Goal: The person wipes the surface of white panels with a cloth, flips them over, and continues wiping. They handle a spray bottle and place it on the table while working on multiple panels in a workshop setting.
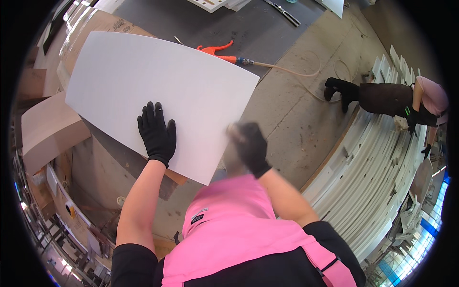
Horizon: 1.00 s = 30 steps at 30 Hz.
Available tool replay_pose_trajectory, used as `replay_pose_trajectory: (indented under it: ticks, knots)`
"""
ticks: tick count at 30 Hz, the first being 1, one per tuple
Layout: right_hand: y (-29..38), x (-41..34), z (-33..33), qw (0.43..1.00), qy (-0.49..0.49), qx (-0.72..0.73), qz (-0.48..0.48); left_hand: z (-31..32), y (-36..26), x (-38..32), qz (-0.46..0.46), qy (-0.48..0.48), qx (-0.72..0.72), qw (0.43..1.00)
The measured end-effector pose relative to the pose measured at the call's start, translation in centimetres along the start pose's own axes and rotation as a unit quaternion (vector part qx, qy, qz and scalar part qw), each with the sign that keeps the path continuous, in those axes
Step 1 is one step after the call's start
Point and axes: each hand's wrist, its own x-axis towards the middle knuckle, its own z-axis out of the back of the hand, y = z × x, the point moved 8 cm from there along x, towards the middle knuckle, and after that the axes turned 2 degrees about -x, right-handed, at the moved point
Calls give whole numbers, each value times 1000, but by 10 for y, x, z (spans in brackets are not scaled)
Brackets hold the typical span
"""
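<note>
A large white panel (161,82) lies flat before me, one corner towards my pink apron. My left hand (156,132), in a black glove, rests flat on its near part with the fingers slightly spread. Just beside the panel's right edge is my right hand (251,145), also gloved and blurred by motion. Its fingers are curled around a small pale object (233,130), too blurred to name. Whether that object touches the edge, I cannot tell. An orange air blow gun (218,53) lies along the panel's far edge, partly hidden by it.
The dark worktop (179,21) bears a metal rule (283,13). From the blow gun an air hose (287,70) trails to the floor. Cardboard boxes (53,125) stand at left. On the right, a person (387,98) works by stacked white boards (365,172).
</note>
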Motion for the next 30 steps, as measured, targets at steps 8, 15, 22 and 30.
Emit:
replay_pose_trajectory:
  ticks: [8, 15, 22, 30]
  knots:
    - [-85, 64, -13, 963, -86, 79, -242, 0, 0, -3, -22, -15, -1, 1000]
    - [-59, -22, -30, 948, -42, 36, -313, 1, -3, -4, -45, -34, -4, 998]
    - [-103, 102, -1, 956, -27, 2, -291, -3, -2, -3, -32, -7, -8, 999]
    - [-30, -29, -20, 951, 34, -3, -308, 0, -3, -3, -41, -24, -19, 999]
